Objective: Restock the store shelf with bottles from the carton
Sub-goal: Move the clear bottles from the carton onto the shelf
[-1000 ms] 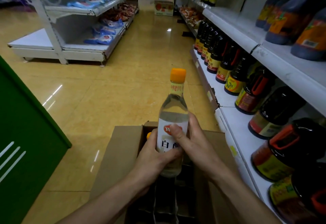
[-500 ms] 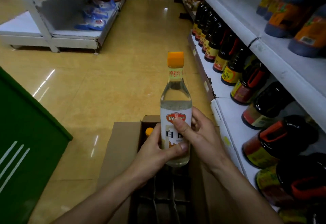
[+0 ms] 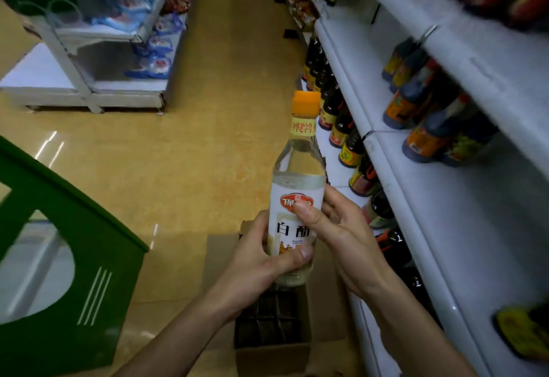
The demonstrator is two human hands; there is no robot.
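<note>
Fingers (image 3: 306, 253) of the left hand (image 3: 255, 260) clench the lower body of the clear glass bottle with the orange cap and white label (image 3: 297, 186), thumb across the label's foot. The right hand (image 3: 341, 237) grasps the same bottle from the other side, its thumb pressed on the red emblem and its fingers curled behind the glass.

In the head view, the bottle stands nearly upright, held over the far end of the open brown cardboard carton (image 3: 276, 335), which sits on the tan floor just beside the base of the white metal store shelf (image 3: 445, 204). Against the picture half a second back, the bottle has risen: its cap now reaches the level of the dark sauce bottles (image 3: 347, 144) lined along the shelf's lowest tier, and its base has cleared the carton's dividers by more. The grip of both hands is unchanged. The view has also swung toward the shelf, so a bare stretch of the middle tier's board now shows near the right edge, with orange-labelled dark bottles (image 3: 427, 127) further back on it. A green panel (image 3: 74, 272) fills the lower left.
</note>
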